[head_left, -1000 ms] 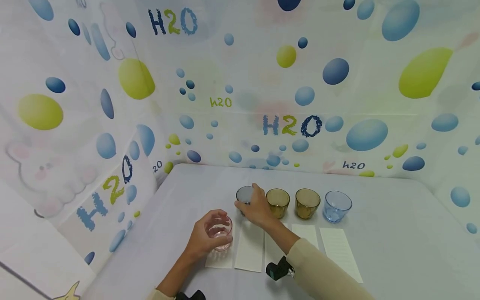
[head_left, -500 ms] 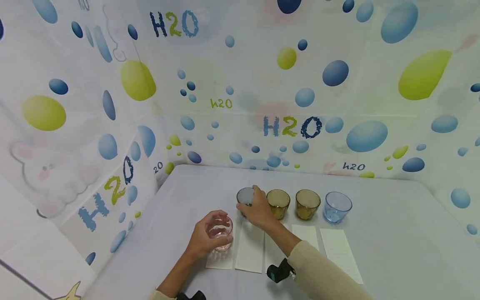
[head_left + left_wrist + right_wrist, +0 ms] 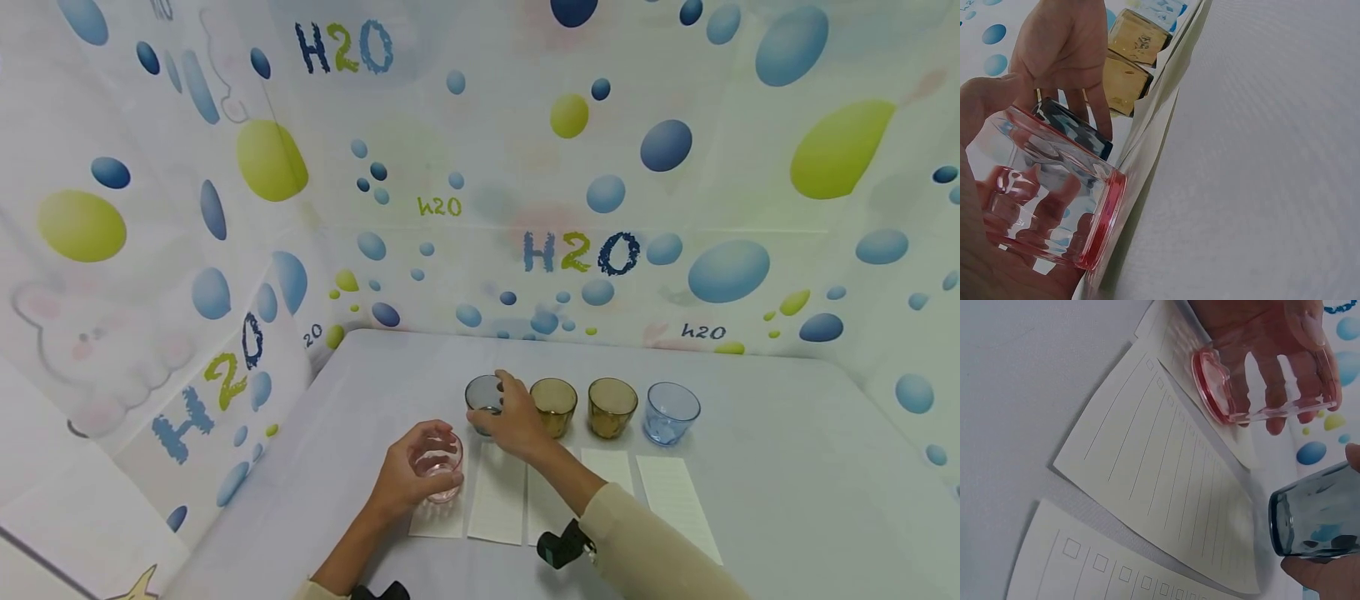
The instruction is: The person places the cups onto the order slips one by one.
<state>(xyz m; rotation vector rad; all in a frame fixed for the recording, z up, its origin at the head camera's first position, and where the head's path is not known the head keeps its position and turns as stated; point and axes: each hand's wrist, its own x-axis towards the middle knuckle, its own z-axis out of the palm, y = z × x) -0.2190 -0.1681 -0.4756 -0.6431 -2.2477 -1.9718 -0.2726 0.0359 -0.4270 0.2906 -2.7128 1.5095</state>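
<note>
My left hand (image 3: pixel 403 479) grips a pink-tinted clear glass tumbler (image 3: pixel 444 494), thumb on the near side and fingers curled round the far side. The tumbler stands over the leftmost paper strip (image 3: pixel 437 523). Farther back, my right hand (image 3: pixel 517 427) holds a grey-blue glass tumbler (image 3: pixel 481 392) between thumb and fingers, at the left end of a row of tumblers. In the right wrist view, the grey-blue tumbler (image 3: pixel 1316 515) shows a thumb on one side and a finger on the other. In the left wrist view, the pink tumbler (image 3: pixel 1107 215) partly covers the grey-blue one.
Right of my right hand stand two amber tumblers (image 3: pixel 553 408) and a light blue tumbler (image 3: pixel 671 414). Several paper strips with lines and little boxes (image 3: pixel 497 496) lie side by side before the row. A patterned backdrop (image 3: pixel 480 167) encloses the white table (image 3: pixel 787 500).
The grey-blue tumbler and my right hand have shifted slightly left, and more of that tumbler shows. My left hand and the pink tumbler have hardly moved.
</note>
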